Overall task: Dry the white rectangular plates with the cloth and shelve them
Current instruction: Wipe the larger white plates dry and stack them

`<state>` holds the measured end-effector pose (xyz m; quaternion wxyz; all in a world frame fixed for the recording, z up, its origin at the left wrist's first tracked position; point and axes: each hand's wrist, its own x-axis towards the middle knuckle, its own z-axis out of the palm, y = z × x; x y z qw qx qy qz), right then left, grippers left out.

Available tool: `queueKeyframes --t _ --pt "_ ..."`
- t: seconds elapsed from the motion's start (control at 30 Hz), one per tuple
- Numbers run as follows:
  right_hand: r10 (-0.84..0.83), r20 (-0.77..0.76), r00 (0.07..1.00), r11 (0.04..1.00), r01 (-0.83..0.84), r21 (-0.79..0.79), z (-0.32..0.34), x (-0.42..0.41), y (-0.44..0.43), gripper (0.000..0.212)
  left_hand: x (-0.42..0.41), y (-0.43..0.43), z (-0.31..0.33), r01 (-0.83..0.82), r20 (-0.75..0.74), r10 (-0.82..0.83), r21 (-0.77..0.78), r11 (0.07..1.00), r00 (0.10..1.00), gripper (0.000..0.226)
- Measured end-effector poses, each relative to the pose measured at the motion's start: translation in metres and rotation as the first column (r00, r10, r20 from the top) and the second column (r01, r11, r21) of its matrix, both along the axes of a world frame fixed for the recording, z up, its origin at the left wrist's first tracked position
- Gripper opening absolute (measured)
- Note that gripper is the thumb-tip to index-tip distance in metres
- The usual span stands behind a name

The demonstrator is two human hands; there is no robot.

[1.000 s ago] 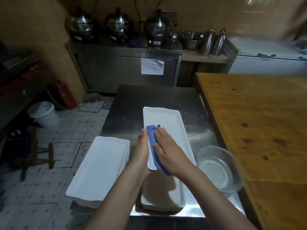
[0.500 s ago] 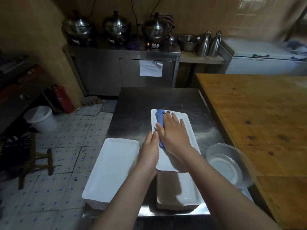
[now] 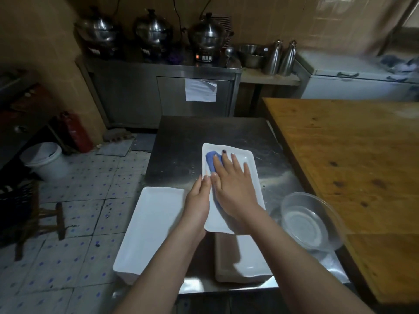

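Observation:
A white rectangular plate is tilted over the steel table, its near end resting above another white plate. My right hand lies flat on the upper plate with fingers spread and presses a blue cloth against its far left part. My left hand steadies the plate's left edge, fingers straight along it. A stack of white rectangular plates sits at the table's front left corner.
A clear glass bowl stands right of the plates, beside a wooden table. Behind are a steel cabinet with three pots, two metal jugs and a white chest freezer. A white bucket sits on the tiled floor.
My right hand has slid the blue cloth from the plate's near middle up to its far end. My left hand has stayed at the plate's left edge.

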<state>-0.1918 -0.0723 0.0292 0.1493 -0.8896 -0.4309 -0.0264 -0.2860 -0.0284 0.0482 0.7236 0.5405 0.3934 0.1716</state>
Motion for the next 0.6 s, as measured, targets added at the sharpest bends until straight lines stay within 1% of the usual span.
queueKeyframes --t 0.07,0.2,0.27,0.33,0.37,0.43,0.5,0.6 --pt "-0.084 0.052 0.995 0.993 0.088 -0.074 0.000 0.012 -0.003 0.052 -0.003 0.003 0.002 -0.008 0.025 0.009 -0.030 1.000 1.000 0.038" --pt "-0.204 0.081 0.976 0.965 0.214 -0.149 -0.003 0.011 -0.023 0.055 -0.004 0.008 0.008 0.002 0.084 0.000 -0.016 1.000 0.997 0.036" --pt "-0.194 0.066 0.979 0.967 0.202 -0.155 -0.003 0.004 -0.034 0.055 -0.002 0.009 0.009 0.004 0.107 -0.001 -0.030 1.000 0.994 0.033" --pt "-0.147 -0.002 0.989 0.978 0.145 -0.151 -0.005 -0.005 -0.040 0.055 0.000 0.010 0.010 -0.006 0.118 0.012 -0.052 0.999 0.993 0.031" --pt "-0.125 -0.033 0.992 0.983 0.119 -0.142 -0.007 -0.010 -0.041 0.054 0.001 0.010 0.011 -0.005 0.116 0.012 -0.058 0.998 0.993 0.030" --pt "-0.104 -0.047 0.994 0.987 0.097 -0.131 -0.011 -0.011 -0.039 0.054 0.002 0.008 0.012 0.007 0.107 -0.001 -0.053 0.999 0.994 0.027" --pt "-0.150 -0.033 0.988 0.982 0.145 -0.121 -0.010 -0.001 -0.032 0.053 0.003 0.005 0.012 0.014 0.106 -0.010 -0.042 0.999 0.994 0.020" --pt "-0.287 0.013 0.958 0.949 0.286 -0.136 -0.003 0.025 -0.021 0.053 0.003 -0.004 0.007 0.040 0.116 -0.035 -0.036 0.999 0.993 0.016"
